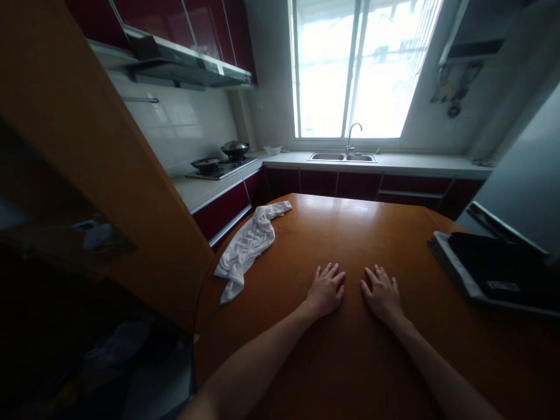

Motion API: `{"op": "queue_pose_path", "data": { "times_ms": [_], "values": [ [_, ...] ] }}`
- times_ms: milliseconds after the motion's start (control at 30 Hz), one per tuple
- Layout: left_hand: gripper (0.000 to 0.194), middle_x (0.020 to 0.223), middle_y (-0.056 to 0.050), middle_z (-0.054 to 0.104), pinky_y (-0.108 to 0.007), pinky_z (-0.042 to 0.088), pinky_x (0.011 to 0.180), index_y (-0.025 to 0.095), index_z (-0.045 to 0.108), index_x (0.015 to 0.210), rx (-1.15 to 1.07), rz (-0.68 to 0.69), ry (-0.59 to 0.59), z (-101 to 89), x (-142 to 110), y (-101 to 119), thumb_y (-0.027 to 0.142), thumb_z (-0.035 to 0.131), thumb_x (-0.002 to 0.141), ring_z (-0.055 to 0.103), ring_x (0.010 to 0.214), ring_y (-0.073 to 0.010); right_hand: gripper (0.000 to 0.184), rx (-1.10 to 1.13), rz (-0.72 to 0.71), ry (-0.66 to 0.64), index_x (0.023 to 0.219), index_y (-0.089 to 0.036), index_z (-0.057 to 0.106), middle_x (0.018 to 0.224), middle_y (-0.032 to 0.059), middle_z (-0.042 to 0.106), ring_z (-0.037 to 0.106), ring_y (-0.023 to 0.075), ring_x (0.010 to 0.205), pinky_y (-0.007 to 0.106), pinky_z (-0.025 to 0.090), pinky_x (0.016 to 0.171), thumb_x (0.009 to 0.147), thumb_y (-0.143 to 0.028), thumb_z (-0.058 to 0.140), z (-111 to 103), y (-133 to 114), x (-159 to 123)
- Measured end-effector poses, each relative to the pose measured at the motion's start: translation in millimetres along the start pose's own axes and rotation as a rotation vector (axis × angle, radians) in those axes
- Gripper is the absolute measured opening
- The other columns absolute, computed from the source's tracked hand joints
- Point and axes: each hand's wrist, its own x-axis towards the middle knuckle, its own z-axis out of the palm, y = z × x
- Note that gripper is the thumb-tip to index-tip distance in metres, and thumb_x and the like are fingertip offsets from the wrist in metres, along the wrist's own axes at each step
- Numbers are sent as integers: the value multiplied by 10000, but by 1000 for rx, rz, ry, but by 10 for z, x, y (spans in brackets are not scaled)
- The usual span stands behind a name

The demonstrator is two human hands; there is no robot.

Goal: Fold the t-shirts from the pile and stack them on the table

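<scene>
My left hand (pixel 326 290) lies palm down on the brown wooden table (pixel 350 233), its fingers spread and holding nothing. A short gap to its right, my right hand (pixel 382 293) also rests flat on the tabletop, fingers apart. A crumpled white cloth garment (pixel 251 242) is spread along the table's left edge, to the left of my left hand and touching neither hand. On the right side of the table lies a black folded item with a pale border (pixel 494 274), apart from my right hand.
Beyond the table, a white counter (pixel 406 160) holds a double sink (pixel 328 157) under a window. To the left are a gas stove (pixel 231 167) with a lidded wok (pixel 235 148) and a pan (pixel 206 164). A wooden partition (pixel 144 192) stands close at left.
</scene>
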Motion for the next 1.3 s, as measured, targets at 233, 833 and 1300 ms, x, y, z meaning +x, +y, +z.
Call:
{"op": "queue_pose_path", "data": {
  "times_ms": [233,833,1300],
  "values": [
    [488,1615,-79,382,-565,192,1241,268,522,1457,-3,-19,-11,-50,-3,18,343,488,976,276,1521,-272,588,21,-3,30,1478,-194,500,1616,134,369,266,273,1518,526,163,1219,975,-466,365,-2,-17,-17],
    [472,1612,-57,391,-531,199,1244,290,538,1447,0,-25,-22,-85,0,6,353,505,980,294,1515,-249,594,69,9,48,1477,-176,506,1614,143,369,265,282,1517,524,156,1224,973,-464,375,-26,-44,-33],
    [464,1604,-60,403,-540,219,1233,293,544,1434,4,1,-34,-80,-2,-8,354,526,974,309,1507,-261,586,61,2,42,1467,-172,515,1608,152,375,277,289,1510,522,155,1223,976,-459,373,-35,-42,-27]
  ]
}}
